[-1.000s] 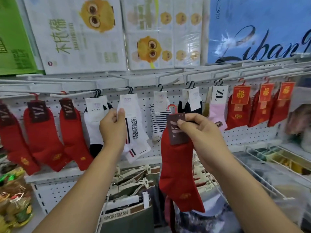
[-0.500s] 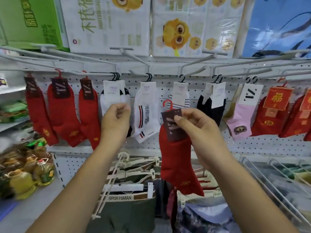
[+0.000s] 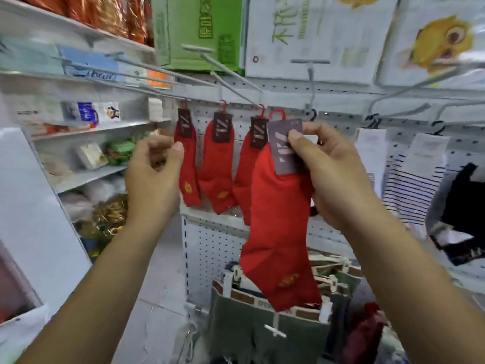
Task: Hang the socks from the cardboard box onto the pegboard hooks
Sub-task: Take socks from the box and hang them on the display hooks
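Pinching the grey card label point(image 3: 282, 151) of a red sock point(image 3: 278, 232), the right hand point(image 3: 333, 174) sits at centre right of my feed. Its thumb point(image 3: 295, 136) presses the front of the card and the other fingers curl behind it, so the grip is tight on the card alone, not on the fabric. The sock hangs freely from the card down the middle of the frame, its toe ending in front of the grey-green underwear packs point(image 3: 262, 334) at lower centre. The red plastic hanger point(image 3: 277, 113) on top of the card rises just above the thumb, in front of the pegboard point(image 3: 217, 248); I cannot tell whether it touches any peg.

The left hand point(image 3: 154, 177) is raised at centre left, fingers curled in and thumb tip near the forefinger. I see nothing in it, though that part of the feed is blurred.

Between the two hands, three hanging red socks point(image 3: 219, 164) dangle side by side from the peg hooks point(image 3: 236, 88) at upper centre. The nearest one is just behind the sock I hold. At the right edge hang a striped sock point(image 3: 409, 187) and a black sock point(image 3: 462, 195). Stocked shelves point(image 3: 91, 127) fill the left side.
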